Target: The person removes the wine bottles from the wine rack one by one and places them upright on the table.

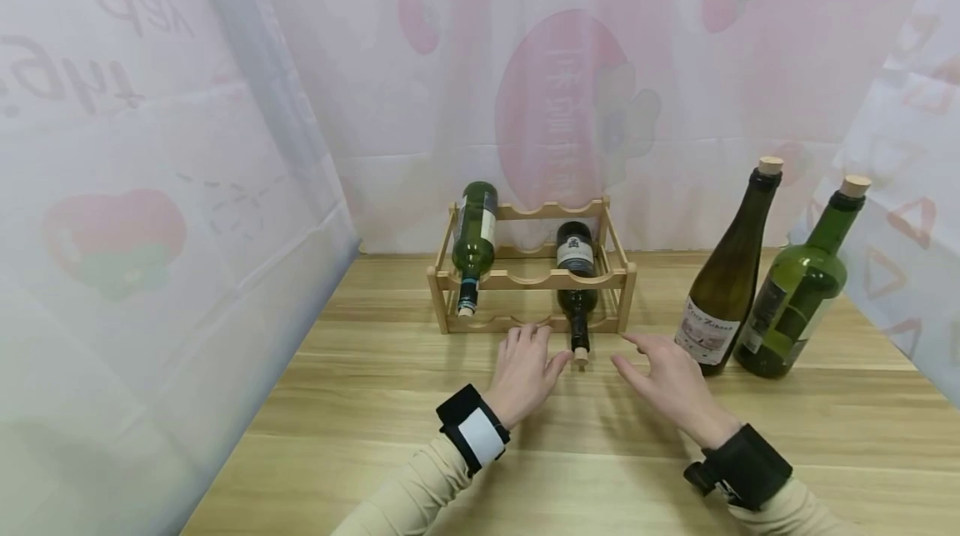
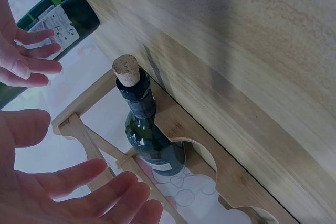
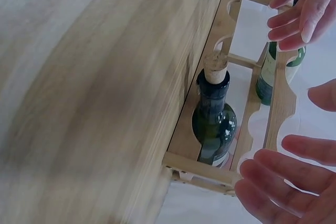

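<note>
we judge the racking about half done: a dark bottle (image 1: 577,300) lies in the lower tier of the wooden rack (image 1: 551,279) near its right end and a green bottle (image 1: 472,242) in the upper tier at the left, while a tall brown bottle (image 1: 723,286) and a light green bottle (image 1: 810,269) stand unracked on the table (image 1: 360,403). the dark bottle looks glossy, white-labelled and corked, its neck pointing toward us between the left hand (image 1: 522,373) and the right hand (image 1: 667,382), whose fingers we see loosely spread, holding nothing.
</note>
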`<state>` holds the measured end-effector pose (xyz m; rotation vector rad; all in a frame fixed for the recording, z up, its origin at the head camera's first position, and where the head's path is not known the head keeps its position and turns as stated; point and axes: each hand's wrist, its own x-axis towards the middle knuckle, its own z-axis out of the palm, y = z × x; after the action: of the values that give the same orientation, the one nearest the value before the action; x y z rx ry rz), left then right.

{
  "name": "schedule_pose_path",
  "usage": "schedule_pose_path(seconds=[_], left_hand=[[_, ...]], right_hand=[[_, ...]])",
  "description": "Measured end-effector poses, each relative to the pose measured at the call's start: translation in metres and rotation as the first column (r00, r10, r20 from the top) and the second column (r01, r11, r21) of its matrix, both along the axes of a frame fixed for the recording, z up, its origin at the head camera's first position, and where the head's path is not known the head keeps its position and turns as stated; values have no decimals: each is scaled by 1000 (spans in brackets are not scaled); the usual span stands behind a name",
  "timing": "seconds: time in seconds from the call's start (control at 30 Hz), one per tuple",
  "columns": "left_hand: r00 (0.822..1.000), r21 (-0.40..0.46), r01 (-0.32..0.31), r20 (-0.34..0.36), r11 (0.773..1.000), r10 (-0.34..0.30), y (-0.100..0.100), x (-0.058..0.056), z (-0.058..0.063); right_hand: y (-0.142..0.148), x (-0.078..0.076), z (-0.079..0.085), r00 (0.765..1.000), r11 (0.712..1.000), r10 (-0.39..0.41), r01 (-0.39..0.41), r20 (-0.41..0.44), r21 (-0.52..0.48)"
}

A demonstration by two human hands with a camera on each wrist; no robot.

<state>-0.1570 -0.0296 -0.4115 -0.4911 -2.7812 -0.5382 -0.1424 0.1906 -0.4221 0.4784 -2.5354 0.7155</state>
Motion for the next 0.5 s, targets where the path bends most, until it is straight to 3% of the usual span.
schedule_pose_path(seconds=[0.5], left_hand=[[997, 43, -45, 63, 998, 42, -16, 2, -3]], right_hand=[[-11, -2, 2, 999, 1000, 11, -12, -43, -19]])
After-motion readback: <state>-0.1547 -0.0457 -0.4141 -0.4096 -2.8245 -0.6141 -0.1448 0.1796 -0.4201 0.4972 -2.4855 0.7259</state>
